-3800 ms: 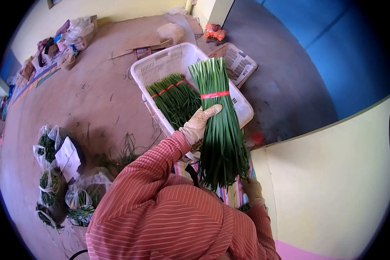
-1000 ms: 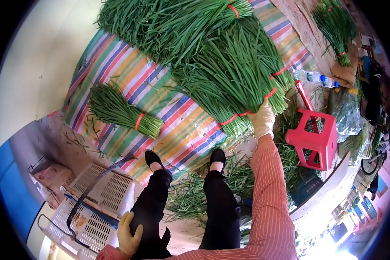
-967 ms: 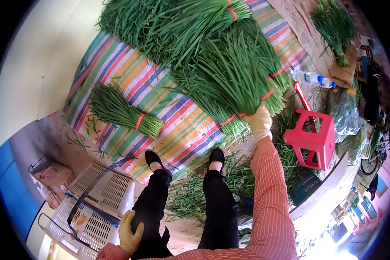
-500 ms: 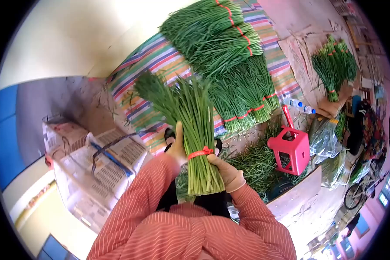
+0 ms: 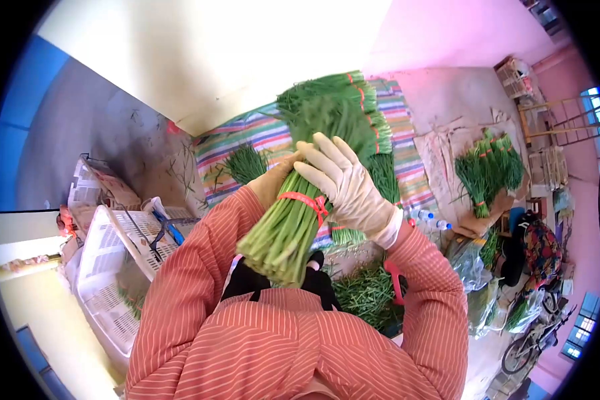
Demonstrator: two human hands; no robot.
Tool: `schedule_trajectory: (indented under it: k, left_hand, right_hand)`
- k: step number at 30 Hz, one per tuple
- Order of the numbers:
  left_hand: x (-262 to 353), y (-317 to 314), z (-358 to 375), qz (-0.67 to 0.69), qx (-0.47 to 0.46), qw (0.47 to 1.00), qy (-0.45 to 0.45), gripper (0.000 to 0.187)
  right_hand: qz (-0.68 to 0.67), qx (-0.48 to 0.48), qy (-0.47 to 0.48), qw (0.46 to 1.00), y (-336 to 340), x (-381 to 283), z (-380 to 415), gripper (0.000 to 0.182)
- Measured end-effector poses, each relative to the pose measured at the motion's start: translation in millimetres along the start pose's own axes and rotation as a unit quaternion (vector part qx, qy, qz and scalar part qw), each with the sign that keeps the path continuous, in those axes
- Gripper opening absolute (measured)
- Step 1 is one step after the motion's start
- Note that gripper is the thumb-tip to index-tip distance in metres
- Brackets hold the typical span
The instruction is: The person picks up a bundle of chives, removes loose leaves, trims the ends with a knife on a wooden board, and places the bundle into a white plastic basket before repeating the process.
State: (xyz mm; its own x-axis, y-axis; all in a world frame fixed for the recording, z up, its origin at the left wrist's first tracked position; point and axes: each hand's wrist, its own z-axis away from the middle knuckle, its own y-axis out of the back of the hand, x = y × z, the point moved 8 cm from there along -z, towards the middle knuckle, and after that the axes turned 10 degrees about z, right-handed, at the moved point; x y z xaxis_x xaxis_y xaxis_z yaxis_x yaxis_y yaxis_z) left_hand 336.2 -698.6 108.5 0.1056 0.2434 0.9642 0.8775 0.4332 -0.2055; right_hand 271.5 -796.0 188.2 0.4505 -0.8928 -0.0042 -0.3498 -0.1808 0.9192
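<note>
A thick bundle of green stalks (image 5: 280, 240), tied with a red band (image 5: 303, 199), is held up before my chest with its cut ends toward me. My left hand (image 5: 277, 179) is gloved and wrapped round the bundle's left side, its fingers partly hidden behind the stalks. Over the right side lies my gloved right hand (image 5: 347, 187), its fingers extended and apart, the palm against the bundle by the band. Beyond, banded bundles (image 5: 340, 100) lie on a striped sheet (image 5: 237, 137), near a small loose pile of greens (image 5: 246, 163).
White crates (image 5: 107, 267) stand at the left. Loose greens (image 5: 363, 293) and a pink stool (image 5: 395, 280) are near my right arm. Further right are bottles (image 5: 433, 220), more bundles (image 5: 490, 160), plastic bags (image 5: 477, 267), a bicycle (image 5: 523, 347) and a ladder (image 5: 563, 127).
The bundle has been raised toward me and tilted, its cut ends now pointing down-left. My right hand has moved from the stalk ends up over its side, fingers spread. The view has shifted upward.
</note>
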Motion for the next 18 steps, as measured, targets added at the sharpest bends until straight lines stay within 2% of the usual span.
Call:
schedule_trajectory:
  k: [2, 3, 4, 6, 7, 8, 9, 10, 11, 12, 14, 15, 16, 17, 18]
  left_hand:
    - [26.6, 20.5, 11.5, 0.085, 0.066, 0.994, 0.008, 0.071]
    - [37.5, 30.2, 19.0, 0.131, 0.099, 0.986, 0.013, 0.067]
    - [48.0, 39.2, 24.9, 0.176, 0.129, 0.976, 0.017, 0.063]
    - [72.1, 51.7, 24.8, 0.265, 0.183, 0.947, 0.018, 0.056]
    - [78.7, 32.1, 10.7, 0.066, 0.208, 0.947, 0.237, 0.063]
    - [86.9, 18.6, -0.1, 0.064, 0.209, 0.950, 0.224, 0.063]
    - [116.6, 9.9, -13.0, 0.061, 0.212, 0.974, 0.054, 0.067]
    - [149.6, -0.7, -14.3, 0.053, 0.210, 0.969, -0.118, 0.071]
    - [163.8, -21.3, -16.5, 0.031, 0.189, 0.979, -0.066, 0.081]
    - [144.2, -21.3, -16.1, 0.166, 0.260, 0.948, -0.071, 0.089]
    - [151.6, -9.7, -23.1, 0.189, 0.234, 0.947, -0.110, 0.082]
    - [152.4, -3.3, -21.9, 0.218, 0.244, 0.938, -0.112, 0.078]
    - [152.8, 0.6, -19.9, 0.250, 0.253, 0.928, -0.112, 0.074]
    - [158.9, -0.7, -16.2, 0.235, 0.239, 0.936, -0.103, 0.075]
    - [164.3, -0.6, -14.4, 0.236, 0.238, 0.936, -0.110, 0.075]
  right_hand:
    - [-0.144, 0.073, 0.010, 0.987, 28.3, 1.7, -11.9, 0.088]
    - [-0.118, 0.085, -0.024, 0.989, 40.2, 2.3, -17.4, 0.087]
    - [-0.108, 0.090, -0.015, 0.990, 52.4, -3.8, -21.5, 0.087]
    - [-0.071, 0.085, -0.157, 0.981, 71.4, 13.2, -29.6, 0.086]
    - [-0.020, 0.155, -0.177, 0.972, 91.0, 11.5, -36.4, 0.085]
    - [-0.014, 0.162, -0.168, 0.972, 99.8, 5.2, -48.6, 0.085]
    - [-0.021, 0.173, -0.222, 0.959, 107.8, 8.8, -57.8, 0.084]
    - [-0.030, 0.185, -0.273, 0.944, 114.6, 11.0, -64.6, 0.083]
    - [-0.032, 0.198, -0.249, 0.947, 121.1, 2.1, -74.8, 0.079]
    - [0.022, 0.195, -0.201, 0.960, 123.3, -10.5, -81.6, 0.075]
    - [0.011, 0.063, -0.219, 0.974, 127.8, -15.5, -96.2, 0.072]
    - [-0.063, -0.013, -0.213, 0.975, 136.3, -12.7, -100.8, 0.071]
    - [-0.210, -0.056, -0.224, 0.950, 137.8, -3.1, -98.7, 0.069]
    - [-0.101, 0.036, -0.178, 0.978, 159.6, -4.3, -98.3, 0.068]
    - [0.010, 0.130, -0.129, 0.983, 180.6, -9.9, -95.2, 0.068]
